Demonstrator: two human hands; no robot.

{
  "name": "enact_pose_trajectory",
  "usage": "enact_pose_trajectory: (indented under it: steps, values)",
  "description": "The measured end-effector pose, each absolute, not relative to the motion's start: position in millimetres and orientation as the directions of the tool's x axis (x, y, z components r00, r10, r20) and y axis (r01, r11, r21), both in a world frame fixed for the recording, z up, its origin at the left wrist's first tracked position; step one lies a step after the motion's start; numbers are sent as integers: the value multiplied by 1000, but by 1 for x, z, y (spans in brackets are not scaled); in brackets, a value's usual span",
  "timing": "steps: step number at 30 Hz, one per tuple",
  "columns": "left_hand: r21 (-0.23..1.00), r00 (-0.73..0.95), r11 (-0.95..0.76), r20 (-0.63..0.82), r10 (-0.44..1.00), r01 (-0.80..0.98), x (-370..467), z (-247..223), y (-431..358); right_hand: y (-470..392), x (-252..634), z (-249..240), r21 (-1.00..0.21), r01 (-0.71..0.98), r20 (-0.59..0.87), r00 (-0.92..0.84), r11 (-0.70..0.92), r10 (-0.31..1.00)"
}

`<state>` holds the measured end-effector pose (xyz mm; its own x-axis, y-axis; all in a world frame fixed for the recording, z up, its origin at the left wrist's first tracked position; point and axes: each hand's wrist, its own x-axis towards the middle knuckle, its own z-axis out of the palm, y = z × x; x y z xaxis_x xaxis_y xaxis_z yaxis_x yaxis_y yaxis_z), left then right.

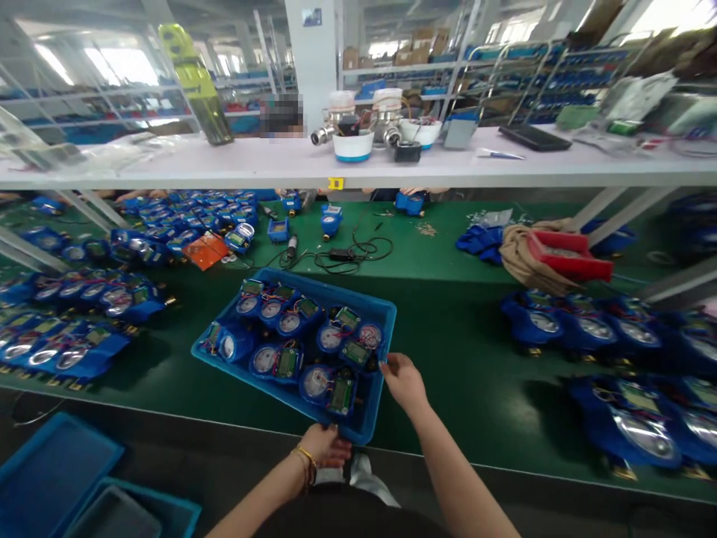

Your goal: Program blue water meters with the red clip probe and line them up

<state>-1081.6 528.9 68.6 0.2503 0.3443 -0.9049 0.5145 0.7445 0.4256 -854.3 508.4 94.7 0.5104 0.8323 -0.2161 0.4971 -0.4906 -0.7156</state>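
Note:
A blue plastic crate (235, 371) sits at an angle on the green worktable, its near corner reaching the front edge. Inside are several blue water meters (289, 323) with round dials, small green circuit boards and thin red wires. My right hand (404, 382) grips the crate's right side, fingers curled at the rim. At the crate's near side, my left hand (323, 446) holds it from the front and below, its fingers pointing right and partly under the edge. A yellow bracelet is on the left wrist.
Rows of blue meters stand at the left (61, 347) and right (632, 418). A white shelf (269, 179) spans above, bearing a green bottle (199, 90). Beyond are cables (358, 254), a red bin (565, 254) and other people's hands. Blue trays (56, 463) lie lower left.

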Motion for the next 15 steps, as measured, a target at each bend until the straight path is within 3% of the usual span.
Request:
enact_pose_trajectory:
  steps: [2, 4, 9, 12, 15]
  values:
    - [427, 319, 663, -903, 287, 615, -1080, 83, 538, 520, -850, 97, -708, 530, -177, 507, -467, 844]
    - [501, 381, 551, -866, 325, 668, -1082, 100, 558, 535, -843, 100, -688, 562, -157, 503, -459, 850]
    - [702, 426, 185, -596, 681, 688, -1077, 135, 645, 578, -833, 101, -608, 668, -164, 422, -428, 892]
    - [663, 423, -22, -452, 785, 749, -1066, 137, 696, 599, -840, 102, -554, 748, -182, 319, -365, 930]
    - [541, 443, -164, -439, 781, 825, -1048, 125, 730, 609, -846, 106, -489, 800, -240, 261, -348, 935]
